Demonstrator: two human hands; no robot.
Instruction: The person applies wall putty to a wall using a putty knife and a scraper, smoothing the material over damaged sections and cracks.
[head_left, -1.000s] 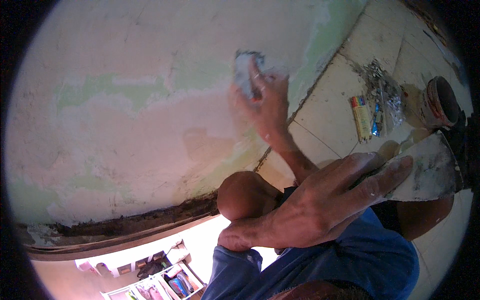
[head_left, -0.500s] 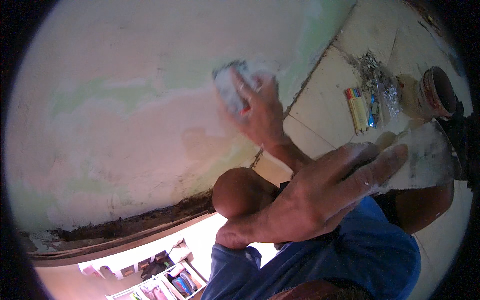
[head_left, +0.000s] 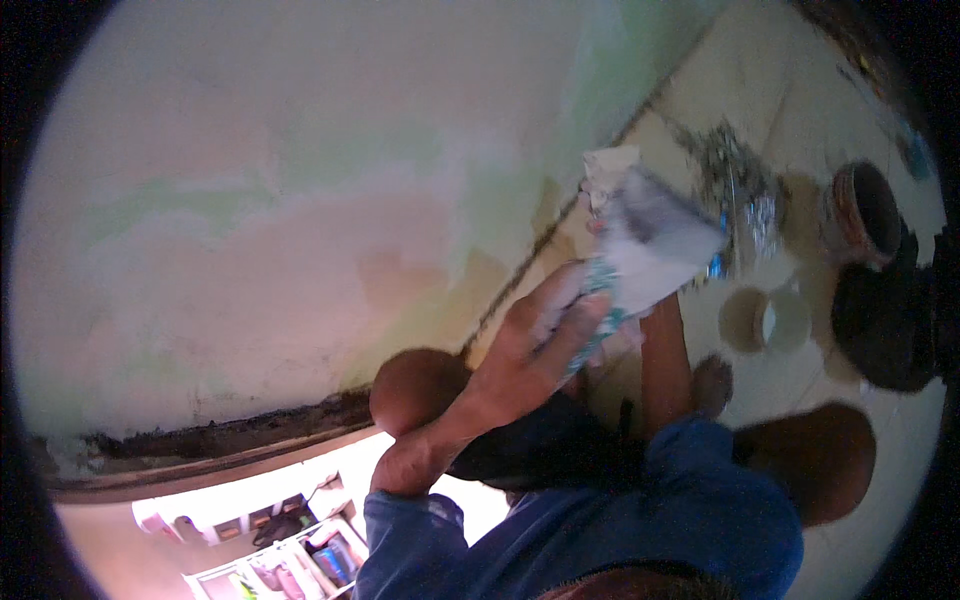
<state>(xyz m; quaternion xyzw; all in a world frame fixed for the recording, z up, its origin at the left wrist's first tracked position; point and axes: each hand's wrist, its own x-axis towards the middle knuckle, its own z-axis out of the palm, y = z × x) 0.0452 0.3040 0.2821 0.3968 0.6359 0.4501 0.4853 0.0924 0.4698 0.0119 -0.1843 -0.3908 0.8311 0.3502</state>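
My left hand (head_left: 540,350) is closed on a wide putty knife (head_left: 660,240), its blurred blade smeared pale and dark, with teal speckling between my fingers. My right forearm (head_left: 662,355) rises behind the knife; that hand is mostly hidden, so I cannot make out its fingers or what it holds. A small cream piece (head_left: 610,170) shows just above the blade, too blurred to name. Both hands are beside the lower edge of the patchy pink and green wall (head_left: 300,240), over the tiled floor (head_left: 780,90).
A stained bucket (head_left: 840,210) stands at right beside a dark bulky item (head_left: 875,340). Nearby are a pale round container (head_left: 780,320), a clear bag (head_left: 760,220) and rubble (head_left: 730,160). My bent knees flank my hands. A white shelf (head_left: 300,570) with several items shows at lower left.
My left hand has swung up and leftward with the putty knife. My right hand has left the wall, moving down and right behind the blade, now covering where the coloured pack showed.
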